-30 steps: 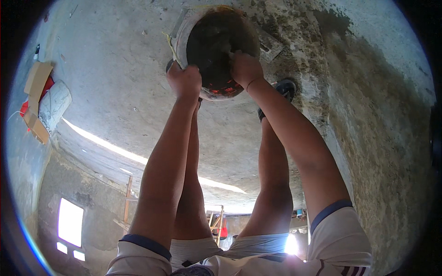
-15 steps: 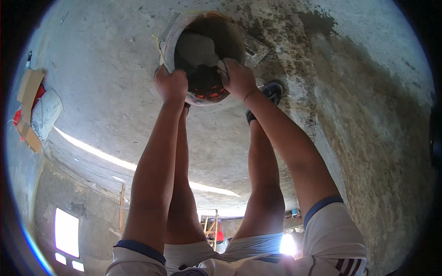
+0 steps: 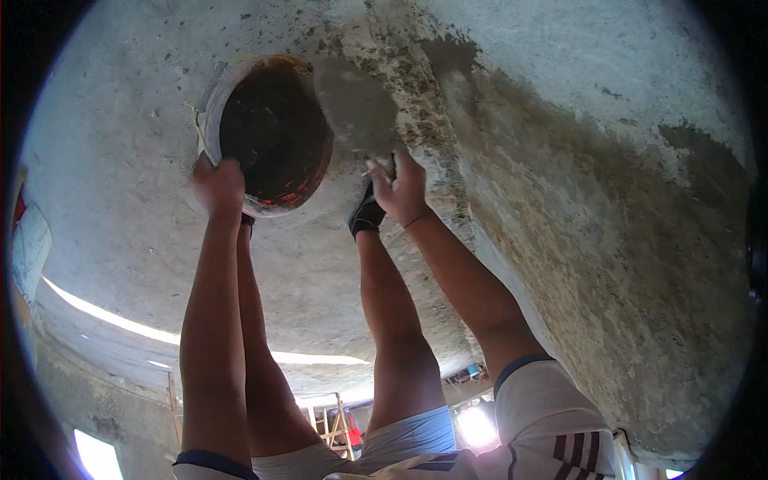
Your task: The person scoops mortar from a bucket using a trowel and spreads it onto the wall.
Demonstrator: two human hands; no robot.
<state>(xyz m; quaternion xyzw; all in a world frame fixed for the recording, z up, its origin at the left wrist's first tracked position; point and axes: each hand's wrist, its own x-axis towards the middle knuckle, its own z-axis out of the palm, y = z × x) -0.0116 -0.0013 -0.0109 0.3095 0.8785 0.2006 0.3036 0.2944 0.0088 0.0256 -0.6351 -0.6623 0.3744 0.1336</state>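
Observation:
My left hand point(image 3: 218, 186) is closed on the near left rim of a round bucket point(image 3: 210, 128), which stands tilted with its dark mouth facing me. Inside, the bucket is mostly in shadow, with reddish patches low on its inner wall. To the right of it, my right hand point(image 3: 406, 190) grips the handle of a trowel point(image 3: 356, 108). The trowel's broad blade looks coated in grey wet mortar and is clear of the bucket's mouth, just beyond its right rim. My fingers hide most of the handle.
A rough wall point(image 3: 592, 264) with damp, dark patches rises on the right. Grey splatter marks the concrete floor point(image 3: 128, 160) along its foot. My shoe point(image 3: 366, 214) is planted below the trowel. A pale sack-like thing point(image 3: 30, 250) lies at the far left.
The trowel has come out of the bucket and moved to its right, held in my right hand. My view has turned right, so the bucket appears further left. My left hand stays on the rim.

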